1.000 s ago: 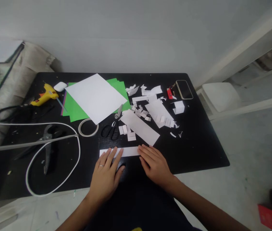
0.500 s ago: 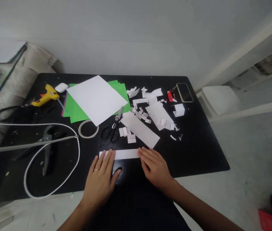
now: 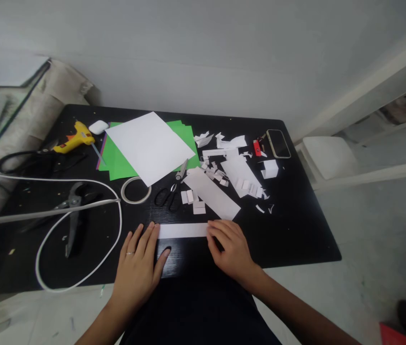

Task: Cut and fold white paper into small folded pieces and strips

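Observation:
A narrow white paper strip (image 3: 183, 230) lies flat across the front of the black table. My left hand (image 3: 137, 261) rests open at its left end, fingers stretched out and the thumb apart. At the other end, my right hand (image 3: 232, 249) has its fingers curled together and closed on the strip, hiding that end. Just beyond the strip are black-handled scissors (image 3: 172, 189), a wider white paper piece (image 3: 213, 191) and several small folded paper pieces (image 3: 198, 207).
A white sheet (image 3: 151, 148) covers green sheets (image 3: 120, 165). Leftward lie a yellow glue gun (image 3: 77, 138), a tape roll (image 3: 123, 194), pliers (image 3: 74, 215) and a looped white cable (image 3: 119, 225). Paper scraps (image 3: 237, 142), a red lighter (image 3: 257, 148) and a phone (image 3: 278, 143) lie at back right.
My left hand has slid left to the strip's left end. My right hand's fingers have curled more at the right end. The view has shifted slightly.

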The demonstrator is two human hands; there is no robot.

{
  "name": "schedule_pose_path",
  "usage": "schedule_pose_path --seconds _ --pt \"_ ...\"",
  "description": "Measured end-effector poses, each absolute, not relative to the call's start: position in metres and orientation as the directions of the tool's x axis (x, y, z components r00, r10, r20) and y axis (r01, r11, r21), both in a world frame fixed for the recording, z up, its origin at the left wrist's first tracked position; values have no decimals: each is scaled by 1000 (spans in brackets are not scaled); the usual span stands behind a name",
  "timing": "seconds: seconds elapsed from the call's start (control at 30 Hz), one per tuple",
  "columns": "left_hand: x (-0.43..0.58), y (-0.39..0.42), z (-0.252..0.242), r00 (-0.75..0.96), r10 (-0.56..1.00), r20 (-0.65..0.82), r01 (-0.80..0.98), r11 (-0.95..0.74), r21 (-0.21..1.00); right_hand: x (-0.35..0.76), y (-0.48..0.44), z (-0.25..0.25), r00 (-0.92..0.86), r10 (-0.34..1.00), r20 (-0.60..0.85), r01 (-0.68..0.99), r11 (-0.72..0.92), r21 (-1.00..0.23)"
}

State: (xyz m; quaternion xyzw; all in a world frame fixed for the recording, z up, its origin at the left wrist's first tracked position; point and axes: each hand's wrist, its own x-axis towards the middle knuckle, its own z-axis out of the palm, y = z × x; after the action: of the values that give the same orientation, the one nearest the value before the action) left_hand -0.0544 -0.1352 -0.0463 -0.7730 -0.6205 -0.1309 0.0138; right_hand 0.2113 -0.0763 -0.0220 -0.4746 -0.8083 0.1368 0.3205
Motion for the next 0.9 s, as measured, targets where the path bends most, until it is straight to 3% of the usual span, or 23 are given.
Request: schedule_pose_path --seconds 0.17,0.3,0.6,0.9 --pt "-54 -135 -50 193 948 252 962 -233 140 158 -70 -17 -413 863 292 613 501 -611" --pt "-55 -136 -52 188 952 243 962 -229 152 115 -58 -21 -485 874 -29 745 395 -537" --pt "-54 -135 -53 202 940 276 965 -239 109 111 -39 -11 -344 911 -229 883 231 -408" --pt "-54 -135 -53 193 944 266 965 -232 122 137 -39 -2 -250 913 -323 915 114 -386"
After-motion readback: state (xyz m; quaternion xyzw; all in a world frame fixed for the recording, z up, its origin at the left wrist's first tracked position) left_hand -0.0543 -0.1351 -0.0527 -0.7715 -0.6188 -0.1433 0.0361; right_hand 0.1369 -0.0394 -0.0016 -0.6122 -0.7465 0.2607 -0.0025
